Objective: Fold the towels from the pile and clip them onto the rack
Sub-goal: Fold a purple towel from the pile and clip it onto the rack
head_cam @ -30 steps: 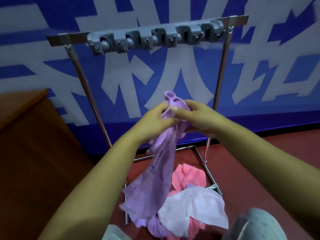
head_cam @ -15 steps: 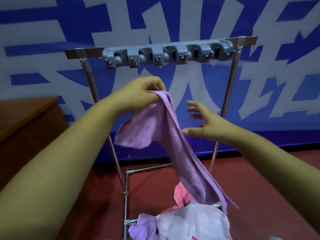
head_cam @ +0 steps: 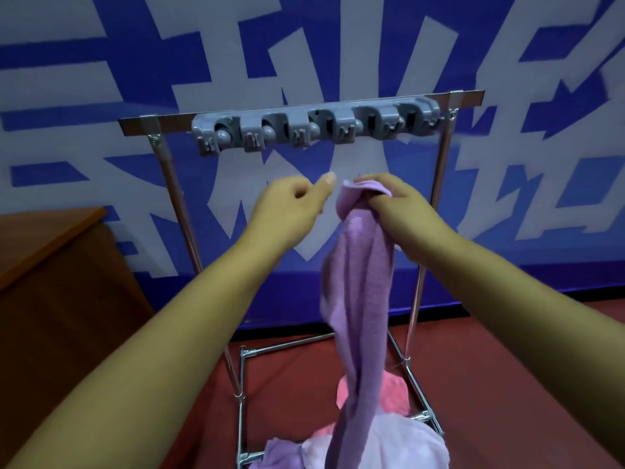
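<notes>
Fuzzy cloth towel [head_cam: 360,282] — shiny metal rack [head_cam: 443,157]

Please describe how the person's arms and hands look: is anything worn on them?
Both forearms are bare up to the frame edge: no sleeves show. The left hand and right hand carry no gloves, rings, watch or bracelet that I can see. The left thumbnail is short.
</notes>
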Motion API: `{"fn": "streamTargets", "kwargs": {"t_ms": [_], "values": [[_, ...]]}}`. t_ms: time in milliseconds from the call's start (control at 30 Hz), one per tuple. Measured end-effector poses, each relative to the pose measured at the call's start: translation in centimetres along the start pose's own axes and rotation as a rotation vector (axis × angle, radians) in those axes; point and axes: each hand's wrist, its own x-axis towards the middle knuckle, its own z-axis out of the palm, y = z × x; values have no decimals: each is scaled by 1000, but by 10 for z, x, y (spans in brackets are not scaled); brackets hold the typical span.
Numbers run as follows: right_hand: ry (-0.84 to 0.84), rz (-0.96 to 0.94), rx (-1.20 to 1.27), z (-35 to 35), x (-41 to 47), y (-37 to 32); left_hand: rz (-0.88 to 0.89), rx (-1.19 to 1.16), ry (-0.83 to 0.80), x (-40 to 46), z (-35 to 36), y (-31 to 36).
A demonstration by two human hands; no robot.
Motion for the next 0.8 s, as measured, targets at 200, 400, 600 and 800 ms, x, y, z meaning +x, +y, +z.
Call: {"fn": "streamTargets", "kwargs": {"t_ms": [200, 400, 600, 800], "values": [[-112, -157, -136, 15, -22, 5, -398, -657, -258, 1, 14, -3], [-337, -217, -110, 9, -37, 15, -171, -801, -168, 1, 6, -8], [-112, -117, 131, 9, -24, 4, 0, -552, -45, -5, 10, -10], [-8, -69, 104, 32, -14, 17, 84, -286, -52, -7, 18, -16]]}}
